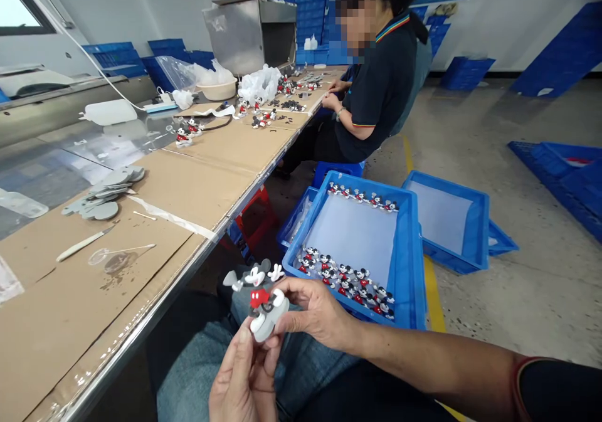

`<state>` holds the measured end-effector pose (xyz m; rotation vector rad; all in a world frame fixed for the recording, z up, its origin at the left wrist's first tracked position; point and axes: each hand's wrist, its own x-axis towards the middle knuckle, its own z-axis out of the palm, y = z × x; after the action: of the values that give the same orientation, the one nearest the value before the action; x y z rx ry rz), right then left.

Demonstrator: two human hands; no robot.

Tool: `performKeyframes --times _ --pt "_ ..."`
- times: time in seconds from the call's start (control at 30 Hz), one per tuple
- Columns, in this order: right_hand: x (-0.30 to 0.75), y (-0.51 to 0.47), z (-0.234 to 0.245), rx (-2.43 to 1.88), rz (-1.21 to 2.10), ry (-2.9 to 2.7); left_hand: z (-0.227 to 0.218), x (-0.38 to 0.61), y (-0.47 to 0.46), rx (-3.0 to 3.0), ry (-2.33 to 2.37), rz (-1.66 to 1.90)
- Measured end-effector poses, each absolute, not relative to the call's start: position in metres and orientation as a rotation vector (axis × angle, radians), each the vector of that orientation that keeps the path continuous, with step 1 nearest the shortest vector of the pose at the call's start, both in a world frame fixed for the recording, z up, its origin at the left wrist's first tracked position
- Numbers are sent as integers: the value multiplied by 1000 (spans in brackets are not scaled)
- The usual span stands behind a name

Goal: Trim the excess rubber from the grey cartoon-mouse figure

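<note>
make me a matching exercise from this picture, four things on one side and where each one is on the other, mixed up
Things:
1. mouse figure
2. stack of grey discs
3. blue tray with rows of figures
4. white-handled tool

Places:
A. on the floor, right of the table
B. on the cardboard, just in front of the grey discs
C. between the left hand and right hand, above the lap
D. on the cardboard-covered table, near its left side

Pairs: 1-C, 2-D, 3-A, 4-B
</note>
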<state>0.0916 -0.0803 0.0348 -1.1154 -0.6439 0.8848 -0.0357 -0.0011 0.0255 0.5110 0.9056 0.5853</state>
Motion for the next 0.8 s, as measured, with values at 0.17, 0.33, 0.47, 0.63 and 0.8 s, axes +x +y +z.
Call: performKeyframes --times 0.17,0.33,0.47,0.63,0.8 --pt "78 -79 43 -967 1002 -367 22 -34 -3 590 851 650" --pt "73 -80 39 -969 930 -339 21 -30 -8 594 867 726" --pt "71 -83 37 -996 878 -427 22 -27 -11 580 923 768" --pt "69 -84 35 -1076 787 -500 20 -28 -12 561 936 771" --pt "59 -88 30 -1176 749 -605 16 -28 -11 573 946 810"
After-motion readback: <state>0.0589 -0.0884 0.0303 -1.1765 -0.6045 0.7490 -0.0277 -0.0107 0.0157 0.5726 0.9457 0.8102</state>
